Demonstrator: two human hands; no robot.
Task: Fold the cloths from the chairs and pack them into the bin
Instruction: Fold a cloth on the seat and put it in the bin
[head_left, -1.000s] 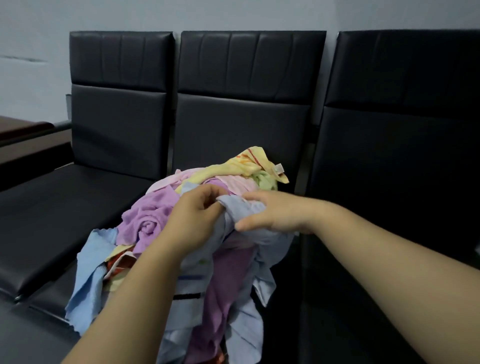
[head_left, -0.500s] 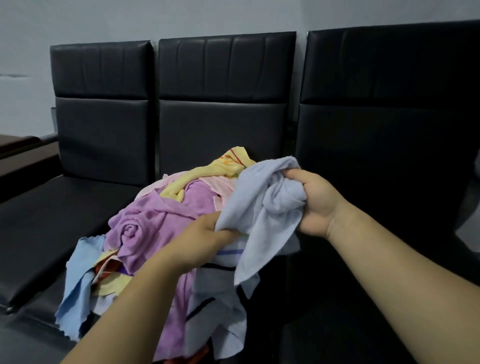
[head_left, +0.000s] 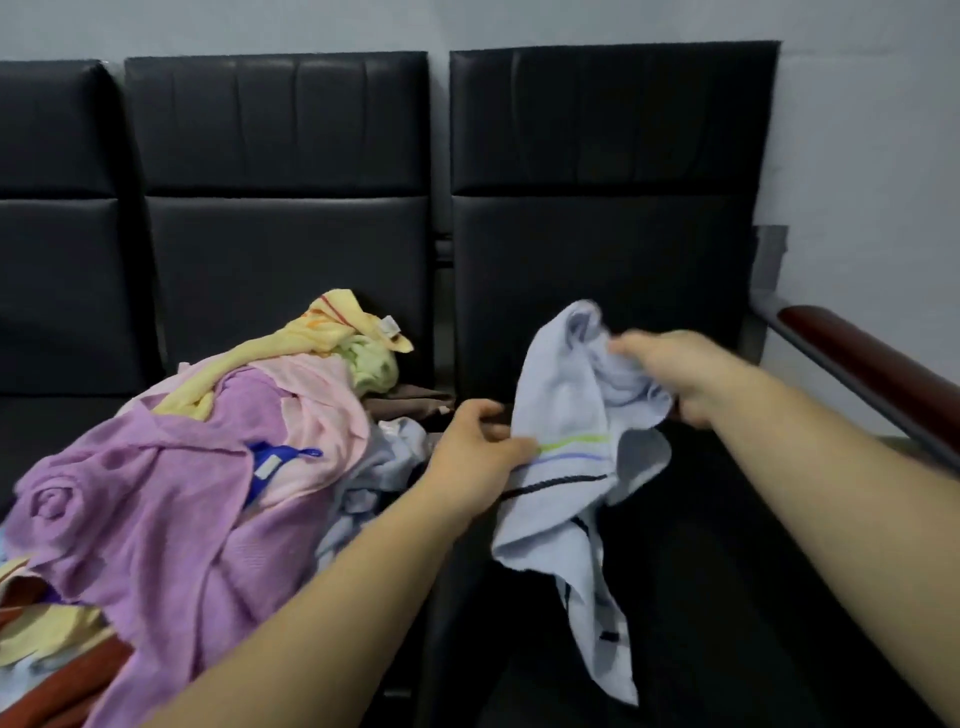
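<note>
Left hand (head_left: 478, 452) pinches the striped edge, right hand (head_left: 670, 374) clutches the bunched top of the pale blue cloth (head_left: 566, 395), held just right of the pile (head_left: 182, 467); looks like pick-up done, fold not started, so next is probably finding corners and spreading it flat.

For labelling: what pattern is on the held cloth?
Pale blue cloth with green, blue, black stripes; head view.
</note>
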